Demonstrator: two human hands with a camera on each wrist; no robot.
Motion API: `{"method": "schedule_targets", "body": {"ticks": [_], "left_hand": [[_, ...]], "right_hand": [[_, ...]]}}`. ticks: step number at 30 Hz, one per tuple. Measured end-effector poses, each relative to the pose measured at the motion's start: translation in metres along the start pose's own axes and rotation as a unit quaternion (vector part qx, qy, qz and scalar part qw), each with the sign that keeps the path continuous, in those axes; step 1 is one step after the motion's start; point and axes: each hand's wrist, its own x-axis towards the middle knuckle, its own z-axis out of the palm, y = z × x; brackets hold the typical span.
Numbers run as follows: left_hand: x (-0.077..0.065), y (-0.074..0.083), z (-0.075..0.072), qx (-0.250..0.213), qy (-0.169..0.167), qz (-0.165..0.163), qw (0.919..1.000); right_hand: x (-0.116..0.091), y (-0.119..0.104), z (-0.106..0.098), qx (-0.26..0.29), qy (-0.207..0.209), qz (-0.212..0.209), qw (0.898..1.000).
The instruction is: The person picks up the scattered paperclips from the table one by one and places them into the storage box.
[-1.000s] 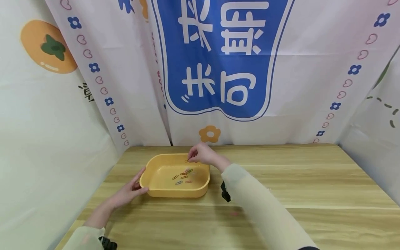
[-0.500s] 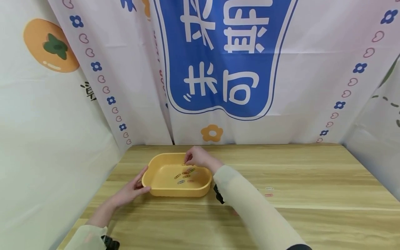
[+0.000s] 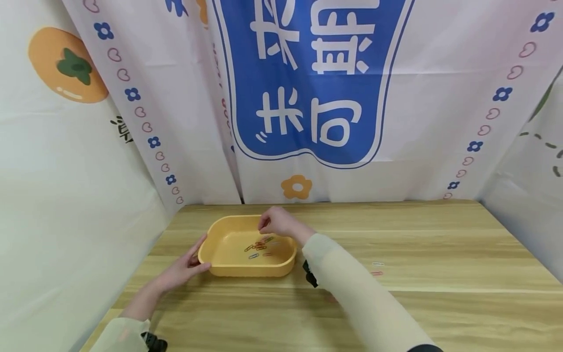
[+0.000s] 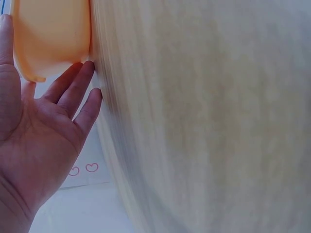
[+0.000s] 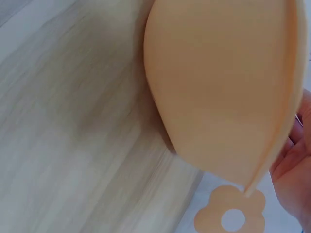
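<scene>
Left hand (image 3: 182,272): your fingers spread against the yellow tray (image 3: 246,271), likely steadying it.
Right hand (image 3: 280,221): bunched above it; whether pinching anything, I cannot tell.
Paper clips (image 3: 258,246): mostly inside, contained by its walls.

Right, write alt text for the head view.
A person's right hand reaches over a yellow tray of colored paper clips on a wood-grain table, while the left hand touches the tray's left end. More clips lie to the right.
</scene>
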Motion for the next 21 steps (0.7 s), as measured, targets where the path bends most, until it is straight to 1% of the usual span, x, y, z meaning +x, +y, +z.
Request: {"method": "schedule_targets", "body": {"ticks": [4, 9, 13, 18, 21], "left_hand": [[-0.001, 0.001, 0.001, -0.008, -0.001, -0.005, 1.0], [0.0, 0.0, 0.001, -0.005, -0.001, -0.012, 0.9999], [0.001, 0.0, 0.0, 0.0, 0.0, -0.012, 0.9999], [0.002, 0.001, -0.001, 0.006, -0.002, -0.015, 0.9999], [0.002, 0.001, -0.001, 0.002, -0.003, -0.016, 0.9999]], "right_hand": [[-0.008, 0.002, -0.009, -0.004, 0.002, -0.008, 1.0], [-0.023, 0.006, -0.027, -0.007, 0.003, -0.024, 1.0], [-0.035, 0.015, -0.045, -0.014, 0.009, -0.044, 0.999], [-0.053, 0.029, -0.066, -0.008, 0.012, -0.045, 0.999], [-0.066, 0.038, -0.075, -0.007, 0.008, -0.043, 0.999]]}}
